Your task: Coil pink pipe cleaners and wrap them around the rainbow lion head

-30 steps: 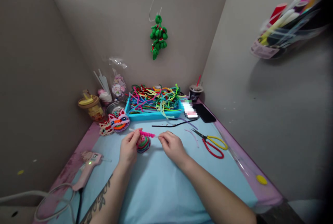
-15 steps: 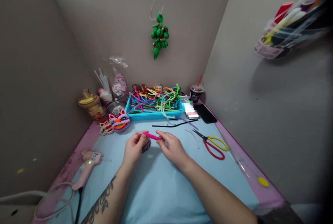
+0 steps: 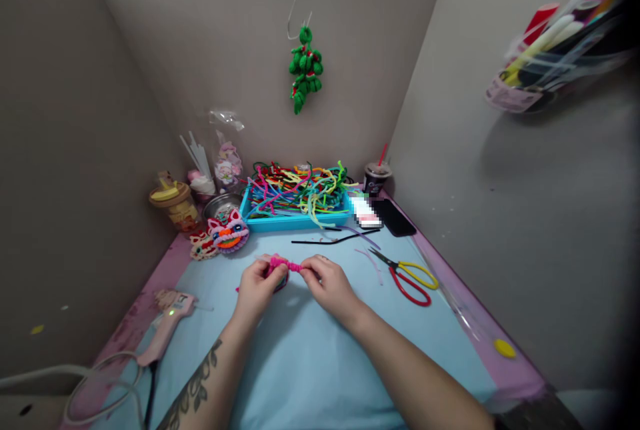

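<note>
A bright pink coiled pipe cleaner (image 3: 295, 267) stretches between my two hands above the blue cloth. My left hand (image 3: 256, 289) pinches its bunched left part between thumb and fingers. At the other end, my right hand (image 3: 327, 281) grips the tip with thumb and forefinger. Just below the coil, partly hidden by my left fingers, is a dark multicoloured piece (image 3: 283, 282). A small pink end (image 3: 238, 289) pokes out left of my left hand; what it joins is hidden.
Beyond my hands stands a blue tray (image 3: 295, 222) of pipe cleaners. Scissors (image 3: 403, 275) and a phone (image 3: 395, 217) lie right. A lion-head piece (image 3: 230, 233) and pink glue gun (image 3: 167, 327) are left. Black stems (image 3: 335, 241) lie ahead; a drink cup (image 3: 376, 179) is at the back.
The pink coil was straighter and is now bunched at my left fingers. My right fingers have closed in on its end. A pink end has appeared left of my left hand.
</note>
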`<state>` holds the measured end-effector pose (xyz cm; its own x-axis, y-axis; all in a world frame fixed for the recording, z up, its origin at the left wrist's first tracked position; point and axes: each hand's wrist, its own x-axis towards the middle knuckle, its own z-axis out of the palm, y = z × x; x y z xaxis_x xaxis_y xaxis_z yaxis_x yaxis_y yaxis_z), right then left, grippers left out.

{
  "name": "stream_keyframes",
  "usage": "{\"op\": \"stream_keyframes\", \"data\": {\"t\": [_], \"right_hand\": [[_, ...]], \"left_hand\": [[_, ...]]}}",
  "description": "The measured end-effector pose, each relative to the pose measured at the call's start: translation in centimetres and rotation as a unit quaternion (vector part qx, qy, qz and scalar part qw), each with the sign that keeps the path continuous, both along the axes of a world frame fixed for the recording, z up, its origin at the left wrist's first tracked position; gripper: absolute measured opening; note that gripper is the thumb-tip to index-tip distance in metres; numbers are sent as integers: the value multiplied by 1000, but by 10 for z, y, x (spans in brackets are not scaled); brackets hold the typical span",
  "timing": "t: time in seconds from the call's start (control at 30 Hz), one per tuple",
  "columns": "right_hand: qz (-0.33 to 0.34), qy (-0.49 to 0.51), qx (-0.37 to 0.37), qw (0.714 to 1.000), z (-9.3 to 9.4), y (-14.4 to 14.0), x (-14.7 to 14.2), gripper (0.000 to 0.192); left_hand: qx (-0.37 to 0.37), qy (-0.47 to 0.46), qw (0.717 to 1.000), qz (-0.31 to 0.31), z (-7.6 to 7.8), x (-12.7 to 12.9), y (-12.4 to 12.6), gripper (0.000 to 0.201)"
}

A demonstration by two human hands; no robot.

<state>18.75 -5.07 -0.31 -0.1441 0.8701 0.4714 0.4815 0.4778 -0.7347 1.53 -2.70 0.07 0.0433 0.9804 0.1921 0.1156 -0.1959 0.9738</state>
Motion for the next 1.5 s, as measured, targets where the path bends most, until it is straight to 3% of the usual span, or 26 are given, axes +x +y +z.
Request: {"op": "stream_keyframes", "data": {"t": [0.57, 0.7, 0.8, 0.9, 1.0, 1.23, 1.5], "right_hand": [[67, 70, -57, 994, -4, 1, -3, 15], [102, 149, -94, 979, -5, 1, -4, 35], [132, 182, -152, 962, -6, 1, -4, 39], [106, 196, -167, 961, -2, 2, -3, 32], [83, 186, -171, 964, 4, 2, -1, 22], [151, 272, -257, 915, 1, 5, -5, 31], [94, 242, -177, 949, 0, 4, -5, 28]], "left_hand": [[11, 20, 1000, 14, 2, -4, -3, 21], [-19, 36, 999, -18, -1, -1, -2, 23], [-29, 40, 997, -61, -4, 1, -1, 22], [-32, 21, 995, -96, -3, 1, -1, 23], [-25, 26, 995, -92, 2, 0, 0, 22], [114, 157, 980, -50, 4, -2, 0, 14], [251, 217, 942, -54, 3, 1, -5, 6]]}}
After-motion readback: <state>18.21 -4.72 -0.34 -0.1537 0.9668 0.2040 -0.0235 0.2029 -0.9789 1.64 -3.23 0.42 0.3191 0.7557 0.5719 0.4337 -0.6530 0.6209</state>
